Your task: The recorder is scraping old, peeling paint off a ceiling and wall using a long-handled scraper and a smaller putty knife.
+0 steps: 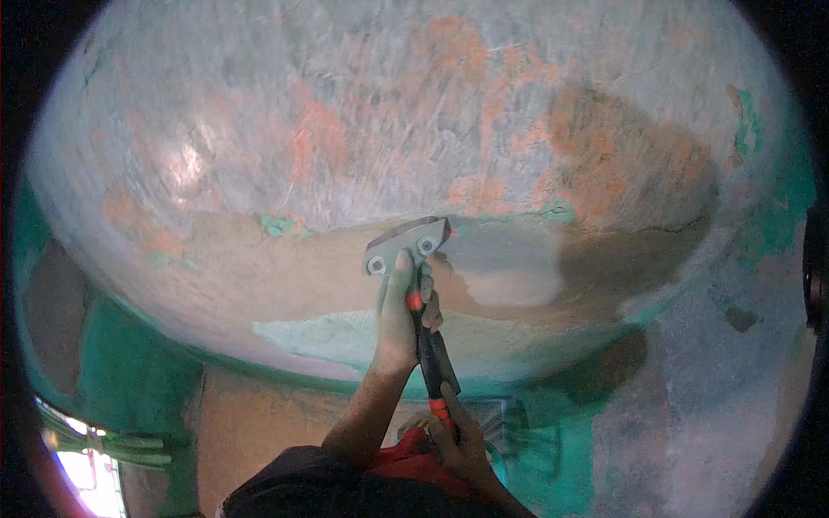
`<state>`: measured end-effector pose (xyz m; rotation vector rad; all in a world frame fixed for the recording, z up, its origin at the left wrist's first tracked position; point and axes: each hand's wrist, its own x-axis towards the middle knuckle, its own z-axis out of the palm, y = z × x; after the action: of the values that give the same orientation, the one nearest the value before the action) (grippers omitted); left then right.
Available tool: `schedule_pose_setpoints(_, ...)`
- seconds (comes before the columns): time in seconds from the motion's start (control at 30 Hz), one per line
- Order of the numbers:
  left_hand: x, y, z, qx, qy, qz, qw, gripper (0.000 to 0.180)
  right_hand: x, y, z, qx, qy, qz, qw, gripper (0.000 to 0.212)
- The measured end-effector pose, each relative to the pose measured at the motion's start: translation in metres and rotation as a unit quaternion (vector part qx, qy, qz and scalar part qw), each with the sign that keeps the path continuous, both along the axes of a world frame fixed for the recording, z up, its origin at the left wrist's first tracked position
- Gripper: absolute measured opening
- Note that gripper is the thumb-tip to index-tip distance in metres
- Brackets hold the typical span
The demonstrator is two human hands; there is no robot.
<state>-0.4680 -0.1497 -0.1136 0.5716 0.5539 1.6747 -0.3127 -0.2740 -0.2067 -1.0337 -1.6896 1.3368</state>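
Note:
A long-handled scraper (440, 363) with a black and orange grip slants up across the middle of the view. Its wide grey head (406, 244) has two round screws and lies over the patchy painted surface (345, 272); whether the blade edge touches cannot be told. My left hand (404, 302) is closed around the upper handle, its thumb stretched up onto the head. Lower down, my right hand (459, 436) wraps the end of the handle. A ragged border between worn grey-orange paint and a smoother beige band runs close by the blade.
Flecks of green paint (283, 226) show along that ragged border. Below the beige band is a pale green patch (345, 335), then a green wall (129, 354) with bare brown areas. A bright window (91, 483) with a green curtain (112, 446) sits at lower left.

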Motion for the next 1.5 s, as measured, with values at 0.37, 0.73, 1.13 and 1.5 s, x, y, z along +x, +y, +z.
schedule_pose_setpoints(0.37, 0.003, -0.002, -0.007, -0.001, -0.030, 0.006, 1.000, 0.038, 0.003, 0.008, 0.005, 0.063, 0.056, -0.010, 0.996, 0.053)
schedule_pose_setpoints(0.73, 0.000, -0.002, 0.002, 0.010, -0.030, 0.033, 0.999, 0.040, 0.005, 0.015, 0.013, 0.056, 0.051, 0.022, 0.997, 0.053)
schedule_pose_setpoints(1.13, -0.005, -0.007, 0.001, -0.025, 0.012, 0.048, 0.998, 0.040, -0.006, 0.010, -0.001, 0.020, 0.100, 0.029, 0.994, 0.057)
schedule_pose_setpoints(1.5, -0.014, -0.006, 0.011, -0.006, 0.035, 0.035, 0.999, 0.041, -0.013, 0.003, 0.005, 0.025, 0.056, -0.006, 0.998, 0.057)
